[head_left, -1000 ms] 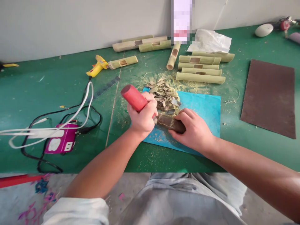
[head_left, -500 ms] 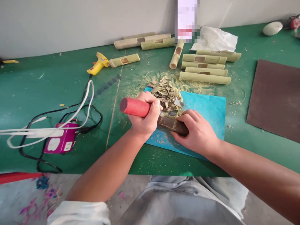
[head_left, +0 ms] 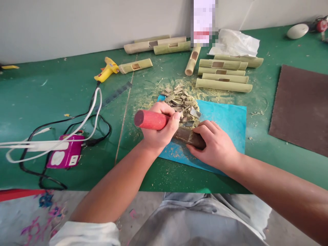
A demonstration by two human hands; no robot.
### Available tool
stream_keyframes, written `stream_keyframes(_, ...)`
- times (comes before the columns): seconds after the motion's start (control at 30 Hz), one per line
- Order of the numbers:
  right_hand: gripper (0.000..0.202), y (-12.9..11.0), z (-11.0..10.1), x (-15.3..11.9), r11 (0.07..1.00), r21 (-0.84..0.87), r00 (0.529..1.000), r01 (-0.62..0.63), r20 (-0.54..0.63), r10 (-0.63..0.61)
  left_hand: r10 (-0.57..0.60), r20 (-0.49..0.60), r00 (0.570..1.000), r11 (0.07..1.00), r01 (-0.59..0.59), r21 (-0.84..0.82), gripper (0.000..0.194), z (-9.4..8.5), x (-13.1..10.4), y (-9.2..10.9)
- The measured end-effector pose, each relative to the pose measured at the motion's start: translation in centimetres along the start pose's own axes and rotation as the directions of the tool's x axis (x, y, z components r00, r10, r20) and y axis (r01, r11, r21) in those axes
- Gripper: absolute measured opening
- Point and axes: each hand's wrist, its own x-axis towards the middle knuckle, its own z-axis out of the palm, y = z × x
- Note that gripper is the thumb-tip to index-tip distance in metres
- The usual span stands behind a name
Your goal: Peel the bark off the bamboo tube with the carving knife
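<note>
My left hand (head_left: pixel 160 128) is closed round the thick red handle (head_left: pixel 151 119) of a tool; its working end is hidden behind my fingers. That hand is over the left end of a dark brown bamboo piece (head_left: pixel 188 136), which has pale scored marks across it. With thumb and fingers on either side, my right hand (head_left: pixel 214 145) grips the bamboo's right end. Under the piece lies a blue sheet (head_left: pixel 225 119). Just beyond my hands is a heap of bamboo chips (head_left: pixel 179 99) with pale dust around it.
Several cut bamboo tubes (head_left: pixel 224 83) with rectangular openings lie at the back. On the left are a yellow glue gun (head_left: pixel 107 70), a purple power strip (head_left: pixel 65 152) and tangled cables. A dark brown sheet (head_left: pixel 299 109) lies right, crumpled white paper (head_left: pixel 235 42) behind the tubes.
My left hand has shifted slightly to the right along the bamboo, carrying the red-handled tool. My right hand has stayed on the bamboo's right end.
</note>
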Motion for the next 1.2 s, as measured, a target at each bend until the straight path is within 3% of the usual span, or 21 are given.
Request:
stream_keyframes(0.1, 0.019, -0.02, 0.02, -0.02, 1.0, 0.013, 1.0, -0.011, 0.002, 0.011, -0.029, -0.001, 1.0, 0.999, 0.029, 0.031, 0.023, 0.03, 0.01, 0.43)
stream_keyframes(0.3, 0.018, -0.15, 0.05, -0.01, 0.999, 0.016, 0.999, -0.038, 0.011, 0.038, 0.081, 0.063, 0.995, 0.992, -0.087, 0.095, 0.016, 0.31, 0.01, 0.31)
stream_keyframes(0.53, 0.016, -0.27, 0.05, 0.0, 0.998, 0.012, 0.998, -0.06, 0.022, 0.06, 0.045, 0.121, 0.992, 0.989, -0.061, 0.134, 0.026, 0.01, -0.14, 0.22)
stream_keyframes(0.6, 0.017, -0.17, 0.03, 0.09, 0.997, 0.024, 0.997, -0.074, 0.031, 0.073, -0.029, 0.084, 0.996, 0.999, 0.026, 0.043, 0.03, 0.03, -0.35, 0.23)
stream_keyframes(0.63, 0.017, -0.12, 0.01, 0.14, 0.996, 0.029, 0.996, -0.079, 0.033, 0.078, -0.085, -0.037, 0.996, 0.996, 0.084, -0.028, 0.033, 0.09, -0.45, 0.21)
stream_keyframes(0.67, 0.018, -0.07, 0.0, 0.19, 0.996, 0.034, 0.996, -0.082, 0.034, 0.081, -0.109, -0.025, 0.994, 0.993, 0.108, -0.041, 0.033, 0.18, -0.52, 0.18)
stream_keyframes(0.83, 0.017, -0.08, 0.03, 0.22, 0.997, 0.018, 0.996, -0.079, 0.029, 0.079, -0.147, -0.171, 0.974, 0.978, 0.118, -0.171, 0.039, 0.79, -0.1, -0.09)
stream_keyframes(0.93, 0.018, -0.14, 0.06, 0.1, 0.997, 0.01, 0.996, -0.082, 0.031, 0.081, -0.119, -0.138, 0.983, 0.964, 0.08, -0.255, 0.043, 0.9, 0.31, -0.19)
stream_keyframes(1.2, 0.019, -0.11, -0.05, 0.03, 0.998, 0.005, 0.998, -0.056, 0.031, 0.056, -0.064, -0.156, 0.986, 0.986, 0.038, -0.165, 0.041, 0.92, 0.27, 0.12)
